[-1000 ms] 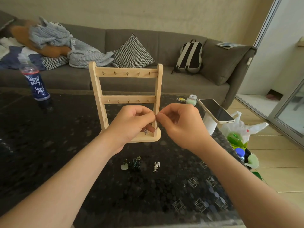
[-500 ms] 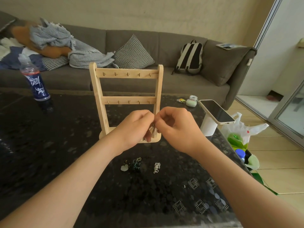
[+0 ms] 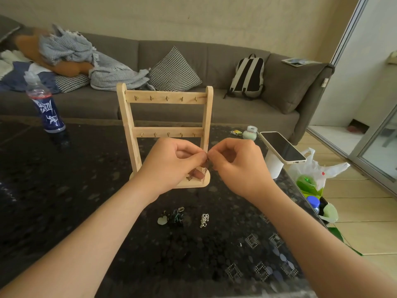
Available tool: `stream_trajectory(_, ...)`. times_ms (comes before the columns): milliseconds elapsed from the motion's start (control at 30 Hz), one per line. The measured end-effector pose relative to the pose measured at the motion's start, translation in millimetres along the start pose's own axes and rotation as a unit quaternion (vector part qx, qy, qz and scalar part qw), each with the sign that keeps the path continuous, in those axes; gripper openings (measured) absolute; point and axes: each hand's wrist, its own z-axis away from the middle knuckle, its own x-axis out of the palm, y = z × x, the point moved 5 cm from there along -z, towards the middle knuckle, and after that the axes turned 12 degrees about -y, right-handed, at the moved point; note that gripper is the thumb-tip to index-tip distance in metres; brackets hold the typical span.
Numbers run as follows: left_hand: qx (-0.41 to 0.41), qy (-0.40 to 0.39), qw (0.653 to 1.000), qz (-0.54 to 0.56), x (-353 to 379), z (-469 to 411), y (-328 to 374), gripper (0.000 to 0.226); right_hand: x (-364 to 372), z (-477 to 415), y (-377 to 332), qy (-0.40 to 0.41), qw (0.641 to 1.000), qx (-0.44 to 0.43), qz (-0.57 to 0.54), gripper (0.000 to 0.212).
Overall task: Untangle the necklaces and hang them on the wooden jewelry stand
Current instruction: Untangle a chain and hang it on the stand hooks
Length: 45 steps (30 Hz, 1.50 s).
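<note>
Fingers (image 3: 200, 156) of the left hand (image 3: 171, 166) and the right hand (image 3: 238, 166) are curled. Their tips meet and pinch a thin necklace (image 3: 206, 166) just in front of the wooden stand (image 3: 165, 96). The chain's slack droops under the left hand, over the stand's base. A dark tangled necklace (image 3: 174, 217) and a silver chain (image 3: 204, 220) lie apart on the table (image 3: 64, 190), nearer the person.
</note>
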Motion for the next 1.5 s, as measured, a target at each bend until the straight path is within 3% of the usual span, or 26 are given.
stream_trajectory(267, -0.021, -0.05, 0.997, -0.045, 6.8, -5.5, -8.6, 0.014, 6.9, 0.8, -2.3, -0.078, 0.997, 0.005, -0.003, 0.014)
stream_trajectory(467, 0.002, -0.072, 0.992, -0.106, 8.4, -6.8, -8.2, 0.016, 4.0, 1.3, -0.2, -0.079, 0.992, 0.035, -0.092, 0.02)
stream_trajectory(633, 0.016, -0.099, 0.985, -0.141, 14.8, -5.3, -5.1, 0.02, 10.2, 2.8, 5.0, -0.11, 0.974, 0.109, -0.166, 0.028)
stream_trajectory(867, 0.015, -0.087, 0.982, -0.168, 12.8, -3.5, -4.0, 0.014, 15.1, 1.5, 11.5, -0.112, 0.951, 0.161, -0.24, 0.034)
stream_trajectory(1167, 0.066, 0.038, 0.991, -0.113, -8.9, -2.5, 2.0, 0.004, 25.3, -0.3, 7.9, -0.209, 0.948, 0.097, -0.219, 0.041)
stream_trajectory(1333, 0.059, 0.034, 0.996, -0.057, -15.7, -3.1, -2.2, 0.004, 20.8, 1.4, 9.4, -0.185, 0.955, 0.082, -0.219, 0.031)
stream_trajectory(1500, 0.017, -0.024, 0.999, 0.035, -8.5, -5.0, -8.6, 0.012, 17.6, 0.7, 4.6, -0.161, 0.947, 0.072, -0.268, 0.034)
